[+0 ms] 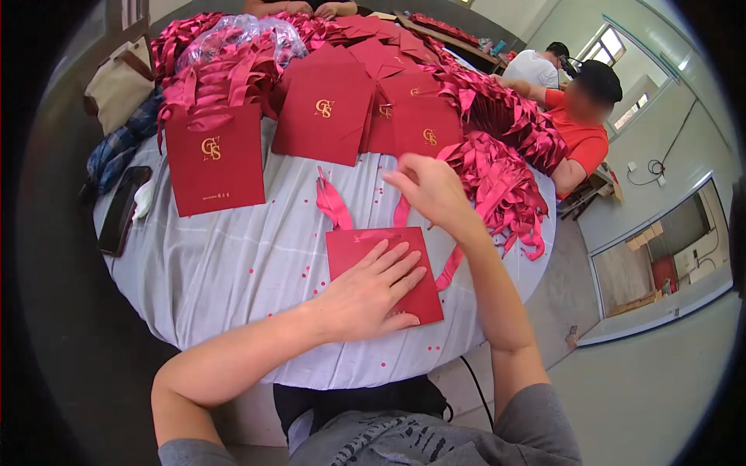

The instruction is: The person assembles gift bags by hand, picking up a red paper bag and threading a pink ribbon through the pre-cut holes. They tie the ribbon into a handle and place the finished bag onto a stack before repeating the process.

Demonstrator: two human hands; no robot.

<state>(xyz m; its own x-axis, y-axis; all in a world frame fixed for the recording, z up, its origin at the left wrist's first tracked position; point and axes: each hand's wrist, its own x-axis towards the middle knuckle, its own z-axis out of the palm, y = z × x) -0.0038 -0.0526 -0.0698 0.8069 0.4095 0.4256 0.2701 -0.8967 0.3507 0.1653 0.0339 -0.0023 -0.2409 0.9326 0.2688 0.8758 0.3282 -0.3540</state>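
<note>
A small dark-red paper gift bag (423, 291) lies flat on the white-covered table in front of me. My left hand (377, 291) rests on it, fingers spread, pressing over its middle. One pink ribbon handle (334, 206) stretches loose from the bag's top edge toward the far side. A second pink ribbon (401, 212) runs up from the same edge to my right hand (431, 190), which is raised above the bag with fingers pinched together. The ribbon's upper end is hidden behind that hand.
A finished-looking bag (217, 167) with gold letters lies at left, beside stacked bags (322, 116). A heap of pink ribbons (501, 186) sits at right. A phone (127, 210) lies by the left edge. Across the table is a person in a red shirt (587, 144). Red dots speckle the tablecloth (225, 287).
</note>
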